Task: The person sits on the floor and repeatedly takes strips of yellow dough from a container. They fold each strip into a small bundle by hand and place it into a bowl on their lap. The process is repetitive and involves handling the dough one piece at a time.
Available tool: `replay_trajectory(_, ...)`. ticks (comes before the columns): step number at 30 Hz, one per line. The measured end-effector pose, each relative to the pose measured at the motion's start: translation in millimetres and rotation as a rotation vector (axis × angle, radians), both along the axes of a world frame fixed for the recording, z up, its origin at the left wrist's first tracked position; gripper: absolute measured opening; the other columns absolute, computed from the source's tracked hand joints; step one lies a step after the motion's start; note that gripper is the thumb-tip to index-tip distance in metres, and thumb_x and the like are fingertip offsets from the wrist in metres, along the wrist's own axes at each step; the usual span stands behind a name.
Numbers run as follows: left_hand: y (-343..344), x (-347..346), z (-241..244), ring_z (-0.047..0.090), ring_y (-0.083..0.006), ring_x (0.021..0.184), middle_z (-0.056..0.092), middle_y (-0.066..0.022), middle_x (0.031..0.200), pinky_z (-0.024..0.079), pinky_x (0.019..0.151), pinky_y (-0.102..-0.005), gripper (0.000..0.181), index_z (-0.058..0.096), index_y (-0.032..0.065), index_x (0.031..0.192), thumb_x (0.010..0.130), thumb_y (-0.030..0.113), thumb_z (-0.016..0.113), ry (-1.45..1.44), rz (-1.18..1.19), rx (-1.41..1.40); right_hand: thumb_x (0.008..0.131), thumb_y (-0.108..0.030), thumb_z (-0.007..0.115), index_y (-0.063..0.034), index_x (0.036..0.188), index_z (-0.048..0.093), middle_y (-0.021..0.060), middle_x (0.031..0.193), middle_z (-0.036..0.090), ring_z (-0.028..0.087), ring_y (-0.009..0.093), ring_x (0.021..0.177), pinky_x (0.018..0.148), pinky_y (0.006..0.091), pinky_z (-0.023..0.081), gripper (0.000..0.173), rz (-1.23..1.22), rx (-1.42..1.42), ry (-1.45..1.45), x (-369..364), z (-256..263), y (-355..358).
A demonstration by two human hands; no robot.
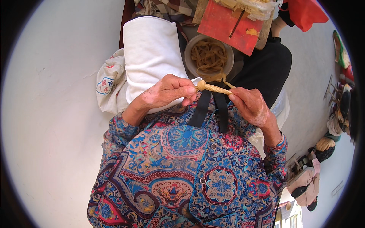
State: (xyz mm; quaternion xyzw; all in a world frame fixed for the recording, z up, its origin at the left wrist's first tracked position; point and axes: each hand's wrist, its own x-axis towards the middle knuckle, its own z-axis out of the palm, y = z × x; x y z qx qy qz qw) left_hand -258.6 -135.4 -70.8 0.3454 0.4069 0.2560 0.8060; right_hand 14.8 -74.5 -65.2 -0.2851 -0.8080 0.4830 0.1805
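Between my hands runs a tan, knotted strip [216,88] of thin, bunched material, with a round knot near its left part. My left hand [178,89] grips it just beside the knot, thumb over the fingers. My right hand [247,104] pinches its other end between thumb and forefinger. A thin strand leads from near my right fingers to a pale bowl [231,61] beyond them. In the bowl lie coiled strips [209,55] of similar tan material. What the strips are made of cannot be told.
White cloth [154,57] covers the left thigh. A red board [219,27] with a dark rod overhangs the bowl; a clear plastic bag [258,14] lies on it. Left stands a printed white sack [111,85]. Two black straps [201,109] hang below the hands. People sit at the far right.
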Motion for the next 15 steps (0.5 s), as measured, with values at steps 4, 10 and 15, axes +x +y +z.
replay_trajectory(4, 3, -10, 2, 0.051, -0.0063, 0.064, 0.058, -0.0012, 0.072, 0.041, 0.059, -0.0221, 0.027, 0.062, -0.0025, 0.085, 0.096, 0.020, 0.053, 0.044, -0.077, 0.168, 0.080, 0.001, 0.066, 0.0042, 0.089, 0.060, 0.0169, 0.075, 0.063, 0.061, 0.034, 0.060, 0.050, 0.0380, 0.048, 0.011, 0.019, 0.114, 0.018, 4, -1, -1)
replay_trajectory(10, 7, -16, -6, 0.057, -0.0094, 0.068, 0.063, -0.0046, 0.076, 0.045, 0.064, -0.0246, 0.024, 0.062, -0.0032, 0.097, 0.093, 0.020, 0.057, 0.139, -0.132, 0.337, 0.077, 0.003, 0.068, 0.0044, 0.088, 0.060, 0.0158, 0.080, 0.065, 0.063, 0.034, 0.062, 0.051, 0.0387, 0.050, 0.013, 0.026, 0.140, 0.077, 7, -5, -4)
replay_trajectory(15, 17, 3, 1, 0.062, -0.0118, 0.080, 0.067, -0.0067, 0.089, 0.049, 0.075, -0.0269, 0.038, 0.055, -0.0020, 0.118, 0.088, 0.018, 0.065, 0.276, -0.121, 0.355, 0.080, 0.000, 0.066, 0.0041, 0.090, 0.060, 0.0176, 0.077, 0.064, 0.061, 0.035, 0.062, 0.051, 0.0389, 0.049, 0.013, 0.075, 0.050, 0.004, 0, 6, 2)
